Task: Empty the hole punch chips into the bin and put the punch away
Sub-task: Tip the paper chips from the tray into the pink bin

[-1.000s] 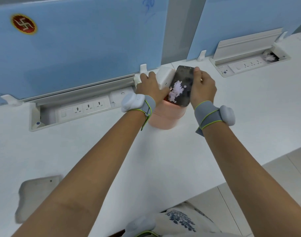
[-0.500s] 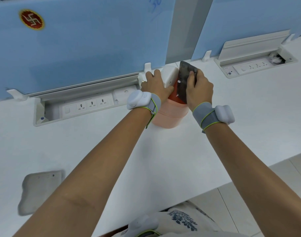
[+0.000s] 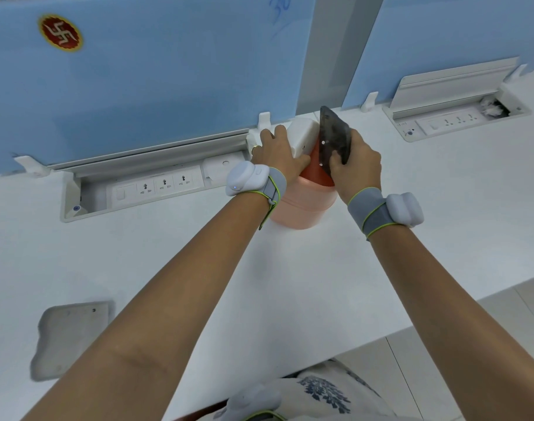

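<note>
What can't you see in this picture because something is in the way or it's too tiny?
All in the head view:
- Inside of the pink bin: hidden by both hands and the dark chip tray.
- White punch body: partly covered by the left hand.
- Chips left on the tray: only a couple of specks, too small to count.
- Right hand fingertips: behind the tray.
- Patterned cloth: cut off by the bottom edge.

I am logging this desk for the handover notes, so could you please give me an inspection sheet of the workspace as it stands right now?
Surface: white desk, mostly bare.
Job's things: pink bin near the back of the desk; dark chip tray tipped on edge over it, a few white chips clinging; white punch body beside it.
Clutter: grey pad at front left.
Grippers: left hand on the punch body; right hand gripping the chip tray.
Cables: nothing seen.
Surroundings: blue partition, open socket trough below it, second socket box at right.
</note>
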A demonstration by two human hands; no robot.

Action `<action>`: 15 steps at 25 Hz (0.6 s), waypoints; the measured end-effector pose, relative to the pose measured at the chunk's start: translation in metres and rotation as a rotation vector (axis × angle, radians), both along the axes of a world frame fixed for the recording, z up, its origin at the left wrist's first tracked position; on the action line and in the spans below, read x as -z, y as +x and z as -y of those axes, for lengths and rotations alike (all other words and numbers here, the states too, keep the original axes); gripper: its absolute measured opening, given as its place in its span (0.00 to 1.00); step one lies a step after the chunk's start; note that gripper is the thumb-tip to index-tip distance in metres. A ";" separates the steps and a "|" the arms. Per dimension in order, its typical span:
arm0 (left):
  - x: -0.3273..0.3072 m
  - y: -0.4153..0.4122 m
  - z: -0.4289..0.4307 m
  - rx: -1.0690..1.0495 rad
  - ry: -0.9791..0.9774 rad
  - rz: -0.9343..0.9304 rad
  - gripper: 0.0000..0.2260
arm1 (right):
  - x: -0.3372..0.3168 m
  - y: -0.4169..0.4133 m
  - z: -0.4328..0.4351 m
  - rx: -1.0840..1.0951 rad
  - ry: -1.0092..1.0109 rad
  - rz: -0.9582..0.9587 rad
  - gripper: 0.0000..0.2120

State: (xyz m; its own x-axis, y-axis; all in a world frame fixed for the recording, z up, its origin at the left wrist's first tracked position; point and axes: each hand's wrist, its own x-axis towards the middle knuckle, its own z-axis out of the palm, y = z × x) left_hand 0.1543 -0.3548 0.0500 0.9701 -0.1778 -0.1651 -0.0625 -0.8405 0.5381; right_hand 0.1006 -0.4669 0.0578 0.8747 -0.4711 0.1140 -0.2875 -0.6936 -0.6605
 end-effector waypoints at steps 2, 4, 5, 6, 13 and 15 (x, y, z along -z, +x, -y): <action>0.000 0.000 0.000 0.000 -0.006 -0.004 0.28 | 0.002 -0.001 -0.002 0.013 -0.023 0.004 0.19; -0.001 0.000 -0.001 0.000 -0.005 -0.008 0.28 | 0.003 0.001 -0.004 0.020 -0.011 -0.014 0.18; -0.002 0.000 0.000 0.001 0.001 -0.006 0.28 | 0.002 0.002 -0.003 0.021 -0.003 -0.028 0.17; -0.002 0.000 0.000 0.002 0.008 -0.002 0.28 | 0.002 0.003 -0.003 0.024 0.007 -0.034 0.16; -0.002 -0.001 0.000 0.001 0.015 0.016 0.27 | 0.005 -0.002 -0.006 0.016 -0.052 0.004 0.17; -0.002 -0.001 -0.001 0.001 -0.019 0.023 0.27 | 0.005 0.000 -0.005 0.038 -0.035 0.001 0.16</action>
